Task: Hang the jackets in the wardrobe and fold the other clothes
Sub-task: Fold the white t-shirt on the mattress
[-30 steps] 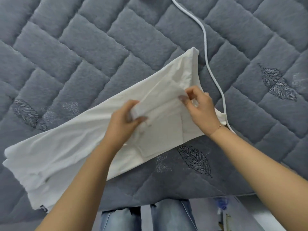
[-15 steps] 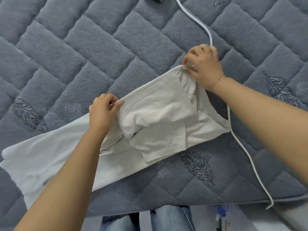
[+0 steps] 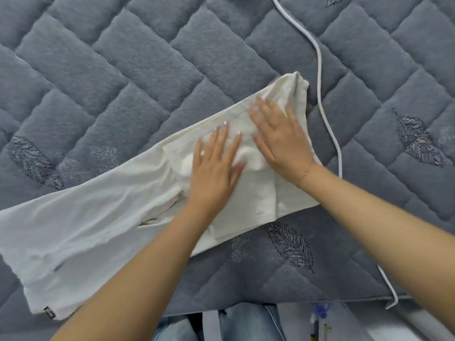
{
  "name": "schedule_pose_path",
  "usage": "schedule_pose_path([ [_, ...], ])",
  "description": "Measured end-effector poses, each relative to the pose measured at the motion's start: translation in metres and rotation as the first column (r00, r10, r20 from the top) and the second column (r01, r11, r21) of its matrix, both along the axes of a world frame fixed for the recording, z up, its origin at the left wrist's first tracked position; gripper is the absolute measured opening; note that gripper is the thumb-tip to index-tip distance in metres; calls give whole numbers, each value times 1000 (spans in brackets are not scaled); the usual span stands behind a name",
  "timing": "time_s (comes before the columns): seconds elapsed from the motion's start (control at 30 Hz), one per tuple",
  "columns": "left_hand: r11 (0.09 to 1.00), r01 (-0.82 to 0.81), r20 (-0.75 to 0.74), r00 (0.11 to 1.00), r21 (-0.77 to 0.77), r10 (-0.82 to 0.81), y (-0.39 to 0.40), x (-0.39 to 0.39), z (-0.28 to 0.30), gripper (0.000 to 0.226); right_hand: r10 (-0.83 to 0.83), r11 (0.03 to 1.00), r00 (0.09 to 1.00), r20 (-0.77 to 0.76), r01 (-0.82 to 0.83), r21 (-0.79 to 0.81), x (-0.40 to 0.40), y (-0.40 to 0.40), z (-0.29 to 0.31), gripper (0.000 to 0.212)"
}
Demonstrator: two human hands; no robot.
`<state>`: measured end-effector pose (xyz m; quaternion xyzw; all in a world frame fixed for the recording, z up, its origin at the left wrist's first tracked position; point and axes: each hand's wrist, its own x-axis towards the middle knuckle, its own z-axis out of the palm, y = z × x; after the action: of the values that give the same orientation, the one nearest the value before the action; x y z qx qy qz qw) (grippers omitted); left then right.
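At mid-frame both hands lie flat on a white garment, fingers straight and spread, gripping nothing — palms and fingers press the cloth down. The left hand rests on the middle of the folded part; the right hand sits just beside it, toward the upper right, its fingertips reaching near the bunched corner of the cloth. A thin bracelet shows at the right wrist.

Outward from the hands, the garment runs as a long band from that corner at upper centre down to the lower left of the frame, where a small dark tag sits at its hem. Under the hands a layer appears doubled over, with a lumpy pocket of cloth between the two palms; the lower-left stretch lies single and loosely wrinkled. It all rests on a grey quilted bedspread stitched with leaf motifs. A white cable snakes down the right side, passing just beside the garment's upper corner — whether it touches cannot be told.

The step in hand looks like smoothing a fold on one of the clothes to be folded, not hanging. The fold seems early: most of the length is still spread out. Next would likely come flattening the lump, then taking hold of the lower-left end and bringing it over — which calls for a pinch at the hem and keeping the pressed layers from sliding.
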<state>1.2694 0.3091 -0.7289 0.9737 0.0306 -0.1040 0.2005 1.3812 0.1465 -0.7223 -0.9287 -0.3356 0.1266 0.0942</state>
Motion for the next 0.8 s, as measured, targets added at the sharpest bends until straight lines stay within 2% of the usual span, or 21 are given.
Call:
schedule_pose_path([
  [0.07, 989, 100, -115, 989, 105, -88, -9, -14, -21, 60, -39, 989, 997, -73, 28, -143, -10, -18, -16, 54],
  [0.2, 983, 145, -184, 975, 111, -123, -5, -15, -34, 60, -89, 985, 994, -69, 78, -154, -6, -27, -28, 55],
  [0.3, 986, 145, -256, 959, 78, -121, -6, -10, -14, 59, -170, 983, 973, -158, 179, 47, -14, -31, -11, 49],
  [0.33, 993, 98, -255, 964, 60, -79, -7, -5, -4, 60, -238, 949, 953, -186, 269, 164, -21, -37, -1, 46],
  [0.4, 999, -26, -163, 986, -37, 20, -11, 16, 19, 52, -410, 810, 890, -196, 455, 370, -46, -55, 18, 36],
  [0.43, 995, -59, -77, 996, -74, 53, -14, 30, 28, 44, -511, 709, 826, -238, 561, 427, -63, -65, 26, 30],
  [0.47, 993, -80, -16, 997, -88, 79, -18, 45, 34, 39, -617, 569, 715, -329, 694, 441, -83, -73, 33, 24],
  [0.5, 989, -110, -6, 994, -103, 110, -22, 63, 37, 37, -706, 383, 547, -449, 829, 407, -103, -80, 36, 19],
  [0.53, 978, -160, -46, 987, -132, 155, -25, 82, 37, 39, -754, 157, 331, -568, 930, 333, -121, -86, 35, 16],
  [0.57, 959, -224, -116, 972, -171, 207, -29, 101, 36, 43, -732, -81, 98, -674, 970, 229, -137, -92, 30, 16],
  [0.6, 936, -285, -199, 949, -205, 245, -33, 119, 33, 48, -633, -294, -117, -765, 951, 98, -150, -100, 24, 22],
  [0.63, 929, -307, -264, 932, -206, 249, -38, 135, 29, 53, -484, -442, -278, -830, 896, -42, -160, -108, 18, 30],
  [0.67, 946, -278, -302, 928, -169, 219, -41, 147, 25, 57, -345, -514, -358, -867, 846, -145, -167, -116, 12, 34],
  [0.7, 964, -233, -326, 928, -129, 180, -44, 157, 21, 59, -271, -519, -376, -886, 832, -194, -170, -121, 8, 36],
  [0.73, 971, -206, -339, 928, -120, 155, -45, 164, 18, 58, -252, -490, -354, -901, 849, -197, -171, -126, 5, 36],
  [0.8, 942, -238, -355, 924, -235, 145, -46, 177, 15, 46, -226, -415, -257, -940, 898, -146, -163, -128, 2, 36],
])
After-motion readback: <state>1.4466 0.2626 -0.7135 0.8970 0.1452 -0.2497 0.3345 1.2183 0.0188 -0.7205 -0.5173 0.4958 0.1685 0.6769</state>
